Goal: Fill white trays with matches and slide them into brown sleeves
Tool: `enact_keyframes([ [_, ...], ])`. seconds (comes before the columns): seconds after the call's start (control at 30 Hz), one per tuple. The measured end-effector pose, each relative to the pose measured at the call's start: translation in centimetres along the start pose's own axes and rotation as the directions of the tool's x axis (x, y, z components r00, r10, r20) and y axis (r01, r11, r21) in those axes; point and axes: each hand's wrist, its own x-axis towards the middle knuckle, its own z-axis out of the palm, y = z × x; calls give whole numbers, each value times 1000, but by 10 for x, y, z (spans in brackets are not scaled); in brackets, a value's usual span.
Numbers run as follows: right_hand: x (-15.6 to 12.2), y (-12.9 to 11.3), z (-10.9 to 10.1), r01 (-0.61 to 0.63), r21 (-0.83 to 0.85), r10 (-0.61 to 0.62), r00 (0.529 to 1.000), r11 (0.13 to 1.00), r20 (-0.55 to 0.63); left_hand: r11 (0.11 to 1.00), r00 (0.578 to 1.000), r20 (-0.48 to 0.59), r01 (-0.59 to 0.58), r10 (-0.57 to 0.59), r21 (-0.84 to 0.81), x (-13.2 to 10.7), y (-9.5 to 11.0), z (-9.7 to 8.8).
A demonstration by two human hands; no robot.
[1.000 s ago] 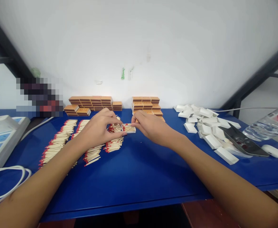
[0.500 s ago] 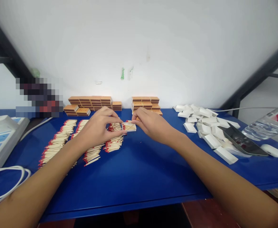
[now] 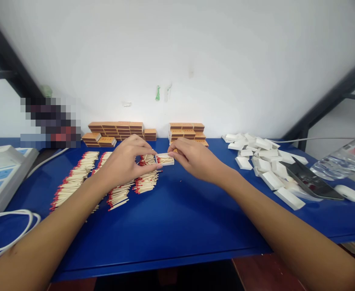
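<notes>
A small white matchbox tray (image 3: 166,161) with red-tipped matches inside lies on the blue tabletop in front of me. My left hand (image 3: 125,157) grips its left end between thumb and forefinger. At the tray's right end, my right hand (image 3: 192,158) has its fingertips pinched together over the rim; anything between them is hidden. Beneath and beside my left hand are piles of loose matches (image 3: 147,184). Another long row of matches (image 3: 74,178) stretches out to the left, partly covered by my left forearm.
Stacked brown matchboxes (image 3: 117,128) stand along the wall, with a second stack (image 3: 186,131) behind my right hand. To the right lie a heap of white trays (image 3: 265,153), a dark phone (image 3: 312,182), a white mouse (image 3: 348,193) and a plastic bottle (image 3: 341,157). A power strip (image 3: 1,178) sits left.
My right fingertips have shifted slightly at the tray's right end, and the matches inside lie a little differently. My left hand keeps its grip. The whole view has moved slightly.
</notes>
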Motion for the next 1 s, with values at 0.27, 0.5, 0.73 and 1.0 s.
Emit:
enact_keyframes([
  [0.27, -1, 3, 4, 15, 38, -13, 999, 999, -35, 1000, 1000, -14, -7, 7, -12, 0, 3, -1],
  [0.5, 1, 6, 7, -245, 395, 241, 969, 886, 60, 998, 1000, -20, -1, 0, -59, 2, 7, -2],
  [0.73, 2, 4, 24, -433, 575, 340, 901, 695, 268, 999, 1000, 0, -26, 26, -28, 1, 9, -1],
  [1.0, 2, -4, 23, -417, 584, 322, 909, 696, 264, 996, 996, 74, 46, -40, -76, 0, 14, 5],
])
